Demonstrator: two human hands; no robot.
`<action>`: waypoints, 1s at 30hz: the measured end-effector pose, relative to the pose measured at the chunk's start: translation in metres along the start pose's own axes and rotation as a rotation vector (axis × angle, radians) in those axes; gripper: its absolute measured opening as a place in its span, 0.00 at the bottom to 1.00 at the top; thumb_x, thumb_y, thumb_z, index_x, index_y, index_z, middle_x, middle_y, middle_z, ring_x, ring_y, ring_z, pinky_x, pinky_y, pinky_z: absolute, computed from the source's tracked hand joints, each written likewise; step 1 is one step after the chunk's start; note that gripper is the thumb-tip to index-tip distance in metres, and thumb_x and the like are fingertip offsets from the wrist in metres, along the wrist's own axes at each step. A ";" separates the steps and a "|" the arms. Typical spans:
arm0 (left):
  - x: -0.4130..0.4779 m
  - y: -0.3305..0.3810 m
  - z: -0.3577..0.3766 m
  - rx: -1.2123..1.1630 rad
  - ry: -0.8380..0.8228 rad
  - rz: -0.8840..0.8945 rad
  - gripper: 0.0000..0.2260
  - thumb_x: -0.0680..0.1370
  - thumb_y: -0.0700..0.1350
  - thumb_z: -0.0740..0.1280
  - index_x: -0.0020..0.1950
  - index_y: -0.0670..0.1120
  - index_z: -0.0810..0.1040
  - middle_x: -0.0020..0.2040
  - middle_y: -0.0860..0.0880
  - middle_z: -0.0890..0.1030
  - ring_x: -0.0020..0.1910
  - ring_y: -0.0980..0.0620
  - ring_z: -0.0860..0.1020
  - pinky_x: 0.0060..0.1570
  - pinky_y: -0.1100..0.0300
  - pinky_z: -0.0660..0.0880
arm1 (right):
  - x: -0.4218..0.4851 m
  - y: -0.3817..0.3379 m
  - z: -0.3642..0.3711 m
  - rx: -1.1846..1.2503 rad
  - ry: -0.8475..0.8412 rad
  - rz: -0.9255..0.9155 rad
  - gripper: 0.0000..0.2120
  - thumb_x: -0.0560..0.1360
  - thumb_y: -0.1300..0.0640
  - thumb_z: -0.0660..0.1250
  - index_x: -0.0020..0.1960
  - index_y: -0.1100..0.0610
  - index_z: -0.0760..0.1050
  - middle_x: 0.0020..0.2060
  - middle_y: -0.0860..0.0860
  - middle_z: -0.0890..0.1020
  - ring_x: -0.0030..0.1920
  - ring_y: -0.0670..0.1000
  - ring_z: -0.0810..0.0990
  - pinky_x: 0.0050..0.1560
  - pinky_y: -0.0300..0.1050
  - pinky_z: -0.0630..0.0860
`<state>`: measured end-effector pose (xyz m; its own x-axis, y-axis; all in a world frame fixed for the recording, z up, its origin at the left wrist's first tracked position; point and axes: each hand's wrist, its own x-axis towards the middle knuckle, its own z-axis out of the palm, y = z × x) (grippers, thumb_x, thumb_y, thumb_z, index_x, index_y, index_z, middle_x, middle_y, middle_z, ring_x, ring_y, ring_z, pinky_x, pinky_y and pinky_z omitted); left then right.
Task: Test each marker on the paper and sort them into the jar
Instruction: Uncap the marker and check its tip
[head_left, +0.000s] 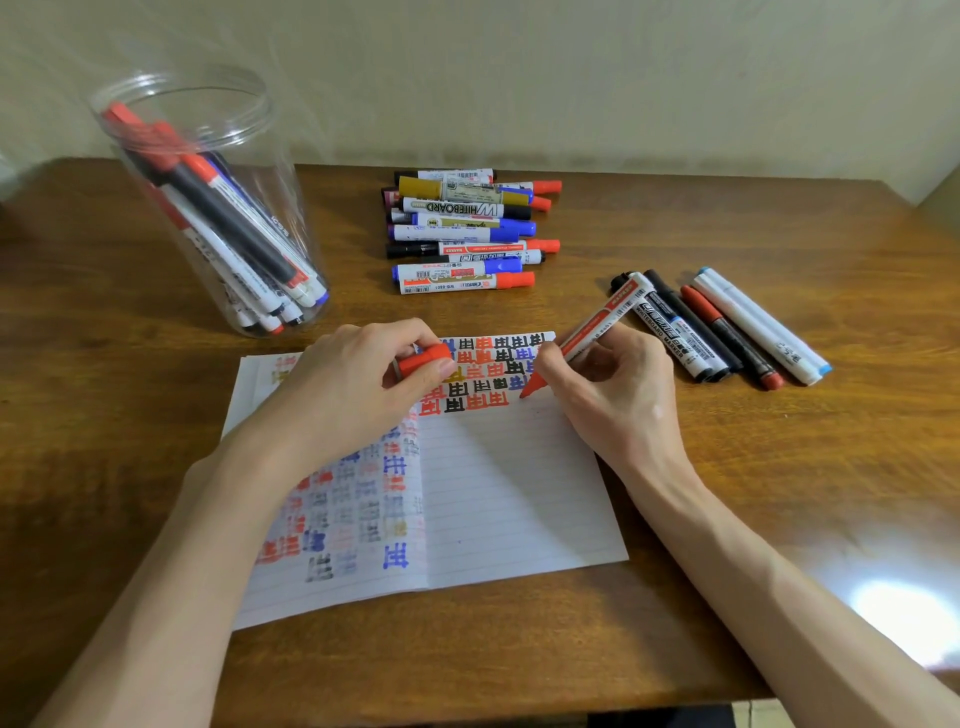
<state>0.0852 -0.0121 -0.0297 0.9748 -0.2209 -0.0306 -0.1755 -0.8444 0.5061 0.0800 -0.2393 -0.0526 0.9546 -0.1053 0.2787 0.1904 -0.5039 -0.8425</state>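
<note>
My right hand (618, 395) grips an uncapped red marker (597, 325), its tip touching the lined paper (514, 488) at the end of a row of red, black and blue test marks. Resting on the paper's upper left part, my left hand (358, 379) pinches the marker's red cap (423, 359). A clear plastic jar (208, 202) stands at the back left and holds several markers leaning inside it.
A pile of several markers (467, 231) lies at the back centre of the wooden table (779, 467). Several more markers (727, 327) lie side by side to the right of the paper. A wall runs behind the table's far edge.
</note>
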 end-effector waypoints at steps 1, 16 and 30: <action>0.000 0.000 0.000 -0.004 -0.001 0.000 0.12 0.80 0.63 0.62 0.59 0.61 0.77 0.58 0.58 0.83 0.53 0.58 0.81 0.50 0.53 0.83 | 0.000 0.000 0.000 0.015 -0.005 -0.002 0.09 0.77 0.57 0.73 0.38 0.54 0.81 0.36 0.43 0.87 0.37 0.41 0.86 0.35 0.34 0.79; 0.000 0.001 0.000 0.000 -0.005 -0.015 0.12 0.80 0.63 0.62 0.59 0.61 0.77 0.56 0.58 0.83 0.54 0.58 0.81 0.51 0.51 0.82 | 0.001 0.002 -0.001 -0.014 0.038 0.031 0.11 0.75 0.59 0.73 0.36 0.59 0.78 0.30 0.44 0.83 0.29 0.41 0.79 0.29 0.30 0.71; 0.000 0.003 -0.001 -0.005 -0.015 -0.021 0.12 0.80 0.63 0.62 0.59 0.61 0.77 0.57 0.57 0.83 0.54 0.57 0.82 0.50 0.52 0.83 | 0.003 0.002 -0.001 0.104 -0.083 0.071 0.07 0.78 0.56 0.72 0.42 0.55 0.81 0.32 0.43 0.85 0.34 0.41 0.85 0.40 0.36 0.80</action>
<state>0.0843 -0.0138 -0.0275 0.9760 -0.2110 -0.0540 -0.1548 -0.8465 0.5093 0.0830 -0.2417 -0.0525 0.9813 -0.0638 0.1817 0.1408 -0.4058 -0.9031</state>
